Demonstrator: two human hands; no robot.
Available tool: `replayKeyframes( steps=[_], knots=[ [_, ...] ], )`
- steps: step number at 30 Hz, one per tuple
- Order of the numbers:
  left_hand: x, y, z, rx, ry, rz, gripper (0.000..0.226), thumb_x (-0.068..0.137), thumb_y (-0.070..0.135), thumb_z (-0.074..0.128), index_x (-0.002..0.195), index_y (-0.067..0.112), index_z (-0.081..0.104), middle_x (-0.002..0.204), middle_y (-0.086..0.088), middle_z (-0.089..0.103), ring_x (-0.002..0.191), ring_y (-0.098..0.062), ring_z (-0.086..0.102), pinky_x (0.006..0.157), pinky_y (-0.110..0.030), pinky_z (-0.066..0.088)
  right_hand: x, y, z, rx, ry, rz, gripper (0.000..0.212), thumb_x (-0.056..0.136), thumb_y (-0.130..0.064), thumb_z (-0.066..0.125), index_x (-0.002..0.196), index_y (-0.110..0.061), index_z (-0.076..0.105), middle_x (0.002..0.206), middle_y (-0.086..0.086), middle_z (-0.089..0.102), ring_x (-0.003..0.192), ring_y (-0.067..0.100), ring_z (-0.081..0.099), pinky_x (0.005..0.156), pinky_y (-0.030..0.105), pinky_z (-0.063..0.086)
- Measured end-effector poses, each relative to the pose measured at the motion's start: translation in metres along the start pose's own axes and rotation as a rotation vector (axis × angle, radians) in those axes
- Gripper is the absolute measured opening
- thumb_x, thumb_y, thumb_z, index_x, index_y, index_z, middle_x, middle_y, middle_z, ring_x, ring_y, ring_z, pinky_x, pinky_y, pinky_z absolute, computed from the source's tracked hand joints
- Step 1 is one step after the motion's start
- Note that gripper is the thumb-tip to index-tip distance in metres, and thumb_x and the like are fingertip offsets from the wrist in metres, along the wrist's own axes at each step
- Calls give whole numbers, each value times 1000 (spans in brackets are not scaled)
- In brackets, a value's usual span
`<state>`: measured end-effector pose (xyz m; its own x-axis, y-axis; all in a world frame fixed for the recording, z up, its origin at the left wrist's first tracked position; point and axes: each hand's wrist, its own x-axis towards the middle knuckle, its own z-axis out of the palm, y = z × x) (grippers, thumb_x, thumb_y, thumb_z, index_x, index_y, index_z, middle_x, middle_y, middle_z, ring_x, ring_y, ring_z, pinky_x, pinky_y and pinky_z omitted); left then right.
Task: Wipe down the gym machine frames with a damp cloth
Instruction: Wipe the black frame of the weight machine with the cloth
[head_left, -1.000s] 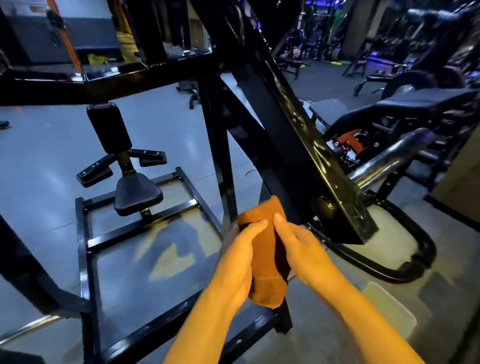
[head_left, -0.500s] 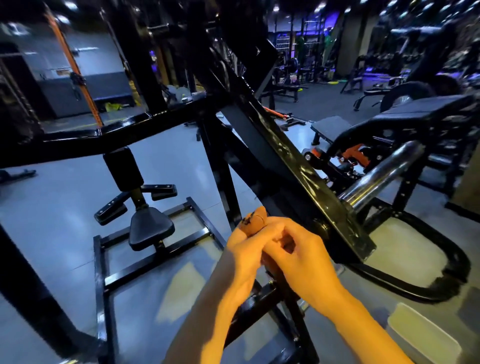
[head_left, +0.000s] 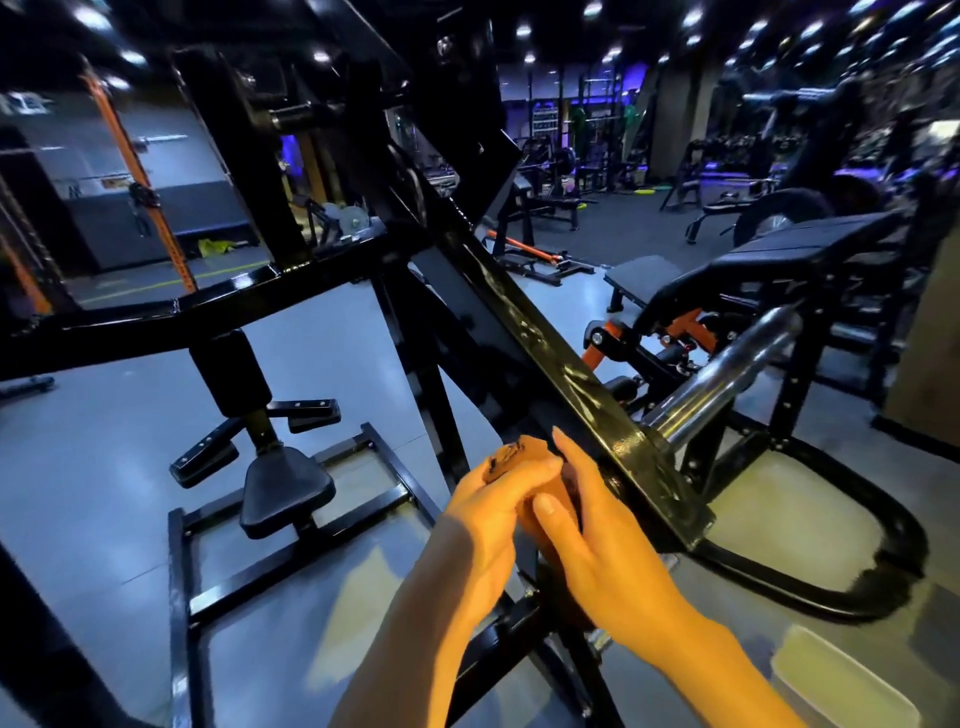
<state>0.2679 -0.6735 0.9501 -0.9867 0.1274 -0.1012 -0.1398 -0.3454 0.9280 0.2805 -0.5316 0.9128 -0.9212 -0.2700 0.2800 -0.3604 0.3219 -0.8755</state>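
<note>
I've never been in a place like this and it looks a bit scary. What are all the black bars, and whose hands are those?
You are looking through a camera worn on a person's head, so you see their own two hands from above. This is a gym, a room full of exercise machines. The big glossy black slanted metal beam is part of one machine's frame, and the shiny silver metal peg sticking out near its lower end is likely where weights slide on. The small black padded seat on the left is where someone sits. The left hand and the right hand are squeezed together around a bunched-up orange cloth, right beside the beam. The person uses that cloth to wipe the frames clean. Farther back are more benches and machines on a grey floor.
</note>
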Motion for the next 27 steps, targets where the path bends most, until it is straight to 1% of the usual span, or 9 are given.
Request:
replayKeyframes(
  steps=[2,4,7,12,14,17,20,24,27],
  knots=[
    [1,-2,7,-64,16,8,16,71,17,84,86,20,79,98,-20,75,90,-30,73,81,-41,56,-2,-1,3,-7,38,2,82,90,-83,37,159,-55,2,127,-41,55,104,-1,67,83,21,54],
    [2,-2,13,-139,18,48,12,70,13,80,81,18,78,84,-11,73,77,-23,72,68,-34,57,-2,-3,2,-24,134,-9,74,88,-84,39,154,-53,31,106,-27,68,89,2,68,73,21,52],
    [5,-5,16,-118,67,85,7,67,16,72,72,18,76,74,-2,66,69,-15,67,63,-30,52,-2,-11,-3,-47,128,-28,41,95,-67,44,115,-42,68,78,-11,68,71,10,64,64,20,47],
    [7,-9,11,-41,-55,107,30,97,0,51,89,16,75,81,1,73,72,-12,69,64,-27,56,-10,-11,-9,81,103,59,33,88,-56,59,111,-32,67,88,-10,73,78,10,70,71,22,54],
    [2,-5,14,31,-104,91,27,98,1,54,96,18,75,84,0,72,73,-13,70,60,-25,56,-15,-12,-8,112,137,86,35,89,-52,60,115,-31,66,95,-13,74,86,8,72,76,22,55],
    [5,-2,11,281,-100,150,30,99,18,64,126,33,67,118,9,67,109,-8,66,73,-17,54,-26,-9,-14,84,234,86,39,99,-45,58,137,-39,59,112,-19,74,101,1,70,85,17,53],
    [18,7,-2,649,8,364,56,86,52,66,138,58,46,147,18,35,139,-4,32,107,-25,32,-39,-1,-29,10,481,126,43,105,-44,50,149,-46,50,128,-21,69,116,-3,64,90,9,48],
    [56,35,-15,1406,128,892,64,89,61,55,148,37,49,158,6,34,151,-19,21,120,-51,12,-46,10,-51,-47,612,110,47,111,-27,42,156,-43,39,146,-37,47,134,-19,42,108,3,33],
    [85,63,-6,1619,131,1064,55,99,56,42,139,25,62,157,-2,45,153,-26,26,121,-57,7,-45,12,-60,-145,615,141,57,109,-26,45,159,-47,28,147,-39,39,132,-21,36,103,-1,26]
  ],
)
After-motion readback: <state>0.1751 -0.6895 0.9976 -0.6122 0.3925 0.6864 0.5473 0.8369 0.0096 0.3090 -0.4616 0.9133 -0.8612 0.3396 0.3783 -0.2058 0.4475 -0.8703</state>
